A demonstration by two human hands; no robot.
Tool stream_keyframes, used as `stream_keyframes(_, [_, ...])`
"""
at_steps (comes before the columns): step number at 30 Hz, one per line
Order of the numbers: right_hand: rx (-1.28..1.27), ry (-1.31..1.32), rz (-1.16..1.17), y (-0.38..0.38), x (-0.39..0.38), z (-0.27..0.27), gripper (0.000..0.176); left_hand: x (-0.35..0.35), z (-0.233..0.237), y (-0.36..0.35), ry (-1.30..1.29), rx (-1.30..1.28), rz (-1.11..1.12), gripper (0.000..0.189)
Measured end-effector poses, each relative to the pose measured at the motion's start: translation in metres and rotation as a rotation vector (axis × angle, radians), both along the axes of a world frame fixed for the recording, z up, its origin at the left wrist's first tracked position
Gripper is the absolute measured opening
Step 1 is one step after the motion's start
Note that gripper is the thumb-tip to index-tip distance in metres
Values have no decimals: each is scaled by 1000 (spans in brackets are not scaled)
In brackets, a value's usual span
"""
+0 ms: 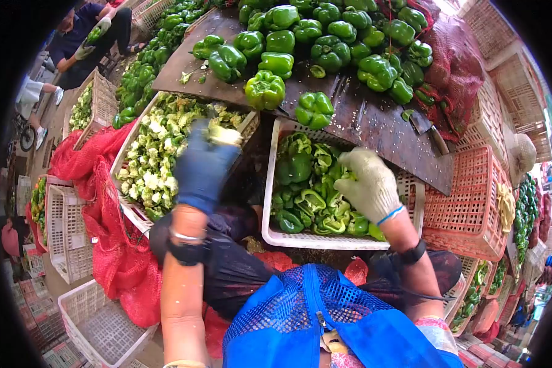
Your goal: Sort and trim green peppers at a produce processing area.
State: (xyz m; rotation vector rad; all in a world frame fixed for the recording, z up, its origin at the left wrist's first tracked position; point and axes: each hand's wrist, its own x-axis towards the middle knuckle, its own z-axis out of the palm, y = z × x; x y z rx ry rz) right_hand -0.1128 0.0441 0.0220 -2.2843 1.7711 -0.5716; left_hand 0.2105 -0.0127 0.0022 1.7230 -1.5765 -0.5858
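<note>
My left hand (pixel 205 162), in a blue glove and smeared by motion, is over the right side of a crate of pale green pepper cores (pixel 154 136). At its fingers is a pale pepper core (pixel 224 134). My right hand (pixel 371 187), in a white knit glove, is over the right half of a white crate (pixel 325 240) of cut green peppers (pixel 313 201). Its thumb and fingers are apart, with green showing between them. Whole green bell peppers (pixel 314 110) lie on the dark board (pixel 374 132) ahead; a knife (pixel 429 130) rests at its right.
Red net sacking (pixel 113 245) hangs along the left crate. An empty white crate (pixel 107 319) stands lower left. Stacked orange crates (pixel 466 205) stand on the right. At upper left, a gloved person (pixel 89 37) holds a green pepper.
</note>
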Motion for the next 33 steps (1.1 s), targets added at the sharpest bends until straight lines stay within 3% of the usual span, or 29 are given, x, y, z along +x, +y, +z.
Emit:
stream_keyframes(1, [5,116,-79,-11,1,9,57,33,-2,-10,-221,-59,136,65])
stream_keyframes(2, [-243,121,-90,-26,-3,-7,63,56,-7,-16,18,-182,198,61])
stream_keyframes(4, [-261,157,-84,-59,24,18,68,38,36,2,397,32,302,57])
stream_keyframes(6, [-303,248,61,-97,47,13,68,13,30,26,652,107,181,51])
stream_keyframes(8, [-129,391,114,-121,59,-7,62,-17,13,57,819,392,137,52])
stream_keyframes(10, [37,307,18,-131,57,1,59,-38,-6,87,994,619,19,55])
stream_keyframes(12, [-130,-87,-63,-129,24,-35,68,-54,-6,99,1087,662,15,60])
stream_keyframes(14, [281,-966,-272,-99,16,-21,65,-69,10,88,1046,630,-93,68])
stream_keyframes(15, [430,-1468,-265,-72,19,-5,61,-81,9,83,1056,562,-142,69])
stream_keyframes(16, [521,-1794,-188,-47,20,2,60,-95,11,80,1061,488,-191,70])
stream_keyframes(18, [590,-2015,-92,-15,20,-7,61,-117,22,73,1045,450,-315,70])
stream_keyframes(20, [476,-1833,-161,17,29,2,58,-133,21,77,957,352,-330,69])
stream_keyframes(21, [405,-1647,-192,25,22,6,57,-135,30,84,1078,407,-286,65])
stream_keyframes(23, [192,-1334,-217,43,9,12,60,-135,38,96,1055,440,-291,54])
stream_keyframes(24, [213,-1407,-135,54,7,27,71,-134,46,100,1022,477,-301,53])
stream_keyframes(27, [-193,-340,64,79,0,49,101,-136,55,114,787,268,-509,47])
stream_keyframes(29, [-192,-373,21,95,-6,53,100,-138,68,122,763,246,-549,45])
stream_keyframes(31, [-249,-379,-59,109,-5,63,99,-141,90,133,898,374,-513,44])
stream_keyframes(33, [-142,-540,-203,116,-9,70,97,-142,99,140,974,498,-499,45])
